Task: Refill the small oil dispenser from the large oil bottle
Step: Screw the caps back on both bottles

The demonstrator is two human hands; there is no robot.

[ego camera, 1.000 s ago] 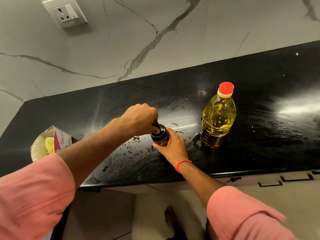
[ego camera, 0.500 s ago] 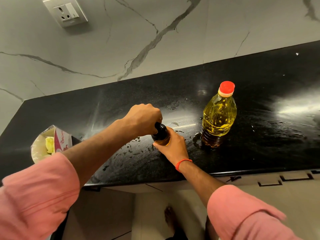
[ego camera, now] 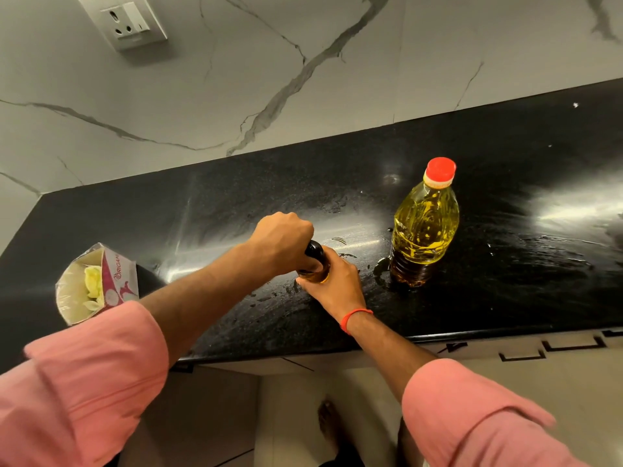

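Note:
The small oil dispenser [ego camera: 316, 269] stands on the black counter [ego camera: 236, 203], amber oil showing under a black top. My left hand [ego camera: 283, 241] grips that black top from above and hides most of it. My right hand [ego camera: 335, 284] holds the dispenser's body from the near right side. The large oil bottle [ego camera: 424, 227], clear plastic with yellow oil and a red cap screwed on, stands upright to the right, apart from both hands.
An open carton [ego camera: 97, 284] with pale contents sits at the counter's near left edge. Wet smears and droplets cover the counter around the bottles. A wall socket [ego camera: 126, 21] is on the marble backsplash. Drawer fronts lie below the counter edge.
My left hand has closed further over the dispenser's black top, which showed more a second ago. My right hand and the large bottle have stayed in place.

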